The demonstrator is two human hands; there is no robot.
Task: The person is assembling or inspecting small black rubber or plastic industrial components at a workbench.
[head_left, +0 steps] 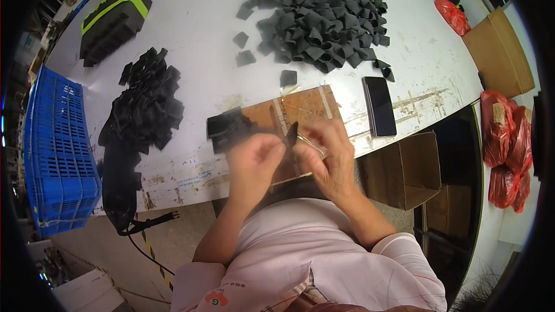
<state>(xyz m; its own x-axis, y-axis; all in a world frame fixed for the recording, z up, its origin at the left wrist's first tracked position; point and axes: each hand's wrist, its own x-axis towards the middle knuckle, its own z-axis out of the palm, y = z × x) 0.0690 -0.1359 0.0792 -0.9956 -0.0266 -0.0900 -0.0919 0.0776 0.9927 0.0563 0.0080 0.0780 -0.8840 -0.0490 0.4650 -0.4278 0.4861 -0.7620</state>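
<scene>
Over the wooden board (pixel 261 112), both of my hands are close together and slightly blurred. My left hand (pixel 254 159) is closed, thumb and fingers pinched at a small black strip-like piece (pixel 293 133). Close by, my right hand (pixel 330 162) has its fingers bent, with a gap between thumb and forefinger; its thumb tip is near the piece's lower end. A stack of flat black pieces (pixel 224 129) lies on the board's left side, partly behind my left hand. Several folded dark grey pieces are heaped in a large pile (pixel 324 17) beyond the board.
Left on the white table (pixel 199 75) lie a heap of black strips (pixel 144 101) and a grey stack with a yellow-green band (pixel 115 20). A blue plastic crate (pixel 63 156) stands far left. A phone (pixel 379 107) lies right of the board. Cardboard boxes (pixel 404 167) and red bags (pixel 503 138) are at right.
</scene>
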